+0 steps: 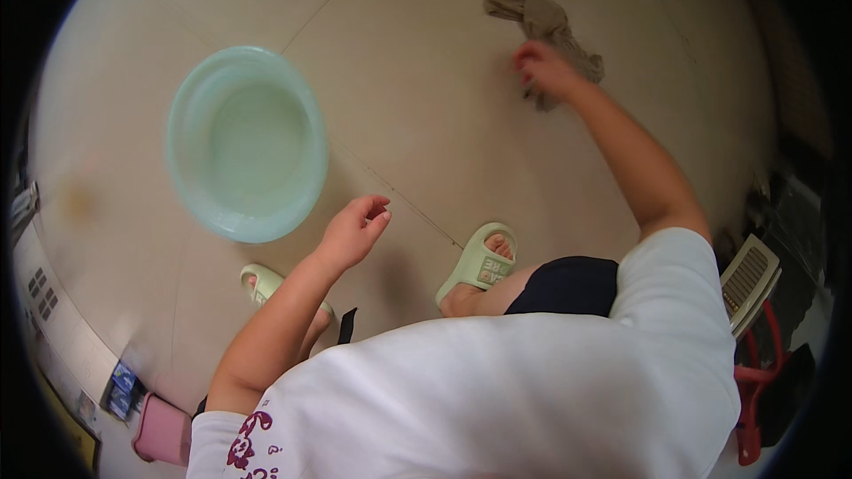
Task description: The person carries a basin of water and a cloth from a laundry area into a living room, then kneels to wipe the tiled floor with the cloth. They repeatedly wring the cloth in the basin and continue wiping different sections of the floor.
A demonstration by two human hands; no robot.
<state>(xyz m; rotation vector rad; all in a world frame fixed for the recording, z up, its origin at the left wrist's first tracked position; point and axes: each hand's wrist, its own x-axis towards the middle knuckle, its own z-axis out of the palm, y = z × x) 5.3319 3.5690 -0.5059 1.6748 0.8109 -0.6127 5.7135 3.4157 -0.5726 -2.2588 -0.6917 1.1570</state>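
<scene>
A twisted grey-brown cloth (549, 20) lies stretched out on the floor at the upper right. Over its near part is my right hand (546, 72), blurred and with the fingers bent; whether it grips the fabric cannot be made out. My left hand (354, 229) hovers in front of me with nothing in it, fingers loosely curled and thumb apart. Just beyond and to the left of that hand stands a round pale green plastic basin (181, 146). Its inside looks smooth and pale, and I cannot tell for sure whether it holds water.
Beige tiled floor (413, 106) spreads around my feet, which wear light green slides (478, 259). A pink plastic bin (163, 429) and blue packages (122, 389) line the lower left. At the right are a beige slatted object (749, 279) and a red plastic item (752, 379).
</scene>
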